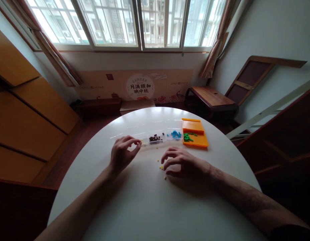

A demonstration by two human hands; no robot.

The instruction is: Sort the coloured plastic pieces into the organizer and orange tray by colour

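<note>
Two forearms are reaching across the white bench (150, 207). Right hand (183, 164) is resting palm down, fingers curled and loose over scattered yellow beads (161, 166), gripping nothing visible. Left hand (123, 152) is pinching thumb to fingertips at the yellow box (142, 140); whether a bead is between them, I cannot tell. Beyond are sitting the brown box (157, 137), blue box (175, 134) and orange tray (195, 133) with green bits (187, 137). Beads are looking tiny, light, hard and prone to rolling, probably best nipped singly by fingertips.

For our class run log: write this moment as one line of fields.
left hand: fingertips pinched over clear compartment box | right hand: fingers curled at loose yellow beads on white table | orange tray: green pieces
</note>
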